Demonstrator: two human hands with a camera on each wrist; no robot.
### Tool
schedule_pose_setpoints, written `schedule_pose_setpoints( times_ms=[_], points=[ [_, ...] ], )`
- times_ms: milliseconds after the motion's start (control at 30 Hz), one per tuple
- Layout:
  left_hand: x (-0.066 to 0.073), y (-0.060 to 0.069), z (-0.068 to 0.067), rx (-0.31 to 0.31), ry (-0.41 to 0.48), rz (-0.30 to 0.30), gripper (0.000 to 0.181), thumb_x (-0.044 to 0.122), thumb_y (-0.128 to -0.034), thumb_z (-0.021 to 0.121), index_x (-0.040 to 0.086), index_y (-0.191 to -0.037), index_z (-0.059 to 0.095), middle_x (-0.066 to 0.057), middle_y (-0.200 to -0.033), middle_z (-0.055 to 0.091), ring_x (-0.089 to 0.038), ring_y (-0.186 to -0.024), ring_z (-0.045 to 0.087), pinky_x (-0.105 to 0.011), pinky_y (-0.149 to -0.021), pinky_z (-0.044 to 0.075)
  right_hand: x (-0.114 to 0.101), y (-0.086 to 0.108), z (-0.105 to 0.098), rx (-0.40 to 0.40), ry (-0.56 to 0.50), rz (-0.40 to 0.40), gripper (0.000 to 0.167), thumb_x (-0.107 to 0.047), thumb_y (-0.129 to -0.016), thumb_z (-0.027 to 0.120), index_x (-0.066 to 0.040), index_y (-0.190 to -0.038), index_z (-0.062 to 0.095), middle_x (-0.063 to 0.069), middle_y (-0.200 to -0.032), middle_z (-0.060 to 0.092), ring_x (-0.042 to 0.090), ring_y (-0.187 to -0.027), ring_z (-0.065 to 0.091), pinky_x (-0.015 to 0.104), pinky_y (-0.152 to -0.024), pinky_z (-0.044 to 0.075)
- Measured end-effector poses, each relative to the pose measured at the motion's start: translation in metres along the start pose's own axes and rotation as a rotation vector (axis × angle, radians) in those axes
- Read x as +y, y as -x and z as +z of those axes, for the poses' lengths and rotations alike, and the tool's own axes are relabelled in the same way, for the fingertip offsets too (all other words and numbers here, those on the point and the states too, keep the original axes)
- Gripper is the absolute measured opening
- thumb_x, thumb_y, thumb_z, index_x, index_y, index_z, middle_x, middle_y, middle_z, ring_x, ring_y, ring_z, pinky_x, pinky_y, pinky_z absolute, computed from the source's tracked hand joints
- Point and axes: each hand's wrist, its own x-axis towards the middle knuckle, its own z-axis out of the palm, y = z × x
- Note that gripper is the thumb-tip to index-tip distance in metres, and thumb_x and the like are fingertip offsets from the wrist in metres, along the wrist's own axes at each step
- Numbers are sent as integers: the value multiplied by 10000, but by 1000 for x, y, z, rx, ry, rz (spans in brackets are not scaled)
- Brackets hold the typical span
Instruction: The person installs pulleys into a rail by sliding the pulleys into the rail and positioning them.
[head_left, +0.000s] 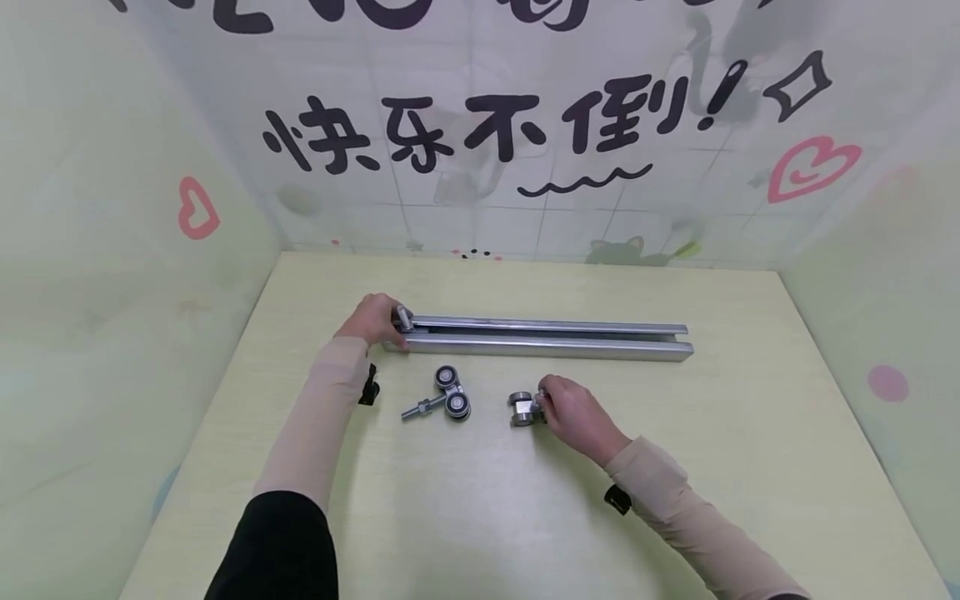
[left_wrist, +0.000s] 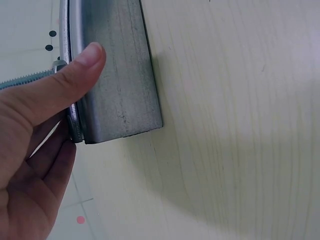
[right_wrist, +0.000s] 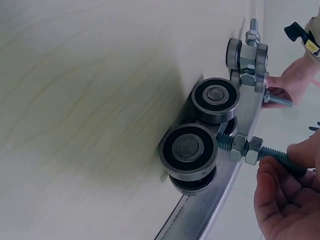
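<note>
A slotted metal rail point(head_left: 555, 344) point(left_wrist: 117, 75) lies across the table. My left hand point(head_left: 369, 320) point(left_wrist: 37, 125) grips its left end, thumb on the front side, beside a threaded bolt point(head_left: 405, 318) point(left_wrist: 27, 79) that sticks out of the slot. In front of the rail, my right hand point(head_left: 583, 421) point(right_wrist: 295, 205) pinches the threaded bolt point(right_wrist: 277, 157) of a wheeled trolley point(head_left: 522, 408) point(right_wrist: 189, 150), whose wheels face left in the head view. Another trolley point(head_left: 452, 404) point(right_wrist: 247, 57) lies on the table between the hands, with neither hand touching it.
The pale wood-grain table point(head_left: 465, 517) is bounded by a printed backdrop point(head_left: 480, 225) behind and by hanging panels point(head_left: 97, 333) on both sides. Small black devices point(head_left: 369, 387) are strapped at both wrists.
</note>
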Motion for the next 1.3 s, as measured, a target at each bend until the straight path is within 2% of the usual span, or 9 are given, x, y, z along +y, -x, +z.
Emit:
schedule_pose_setpoints(
  times_ms=[200, 500, 833, 1033, 1300],
  points=[
    [1, 2, -1, 0, 2, -5, 560, 34, -600, 806, -19, -1120, 602, -186, -1042, 635, -311, -962, 588, -426, -918, 445, 1, 1, 3, 28, -6, -15, 85, 4, -799, 622, 3, -839, 548, 44, -712, 559, 99, -610, 500, 210, -523, 468],
    [2, 2, 0, 8, -12, 9, 563, 42, -598, 811, -23, -1118, 605, -193, -1049, 635, -317, -968, 589, -430, -917, 445, 6, 5, 12, 91, -54, 29, 143, -19, -783, 672, 2, -870, 560, 59, -810, 561, 156, -748, 571, 191, -636, 523],
    [1, 1, 0, 3, -4, 2, 570, 39, -594, 812, -15, -1122, 604, -188, -1052, 633, -318, -976, 585, -431, -928, 437, 7, 6, 18, 101, -98, 66, 123, -2, -773, 679, -14, -815, 565, 30, -776, 533, 108, -697, 518, 183, -595, 491],
    [0, 1, 0, -5, 10, 3, 572, 32, -598, 805, -13, -1130, 597, -186, -1057, 630, -317, -978, 582, -432, -927, 437, 8, 7, 19, 131, -94, 47, 128, 3, -782, 666, -9, -821, 544, 38, -777, 531, 109, -668, 529, 178, -578, 495],
    [0, 1, -1, 1, 8, 0, 569, 27, -599, 804, -14, -1128, 600, -187, -1052, 632, -316, -973, 584, -429, -924, 440, 8, 6, 19, 129, -32, 34, 124, 7, -792, 643, -6, -813, 521, 43, -766, 506, 109, -635, 497, 193, -544, 481]
  ],
)
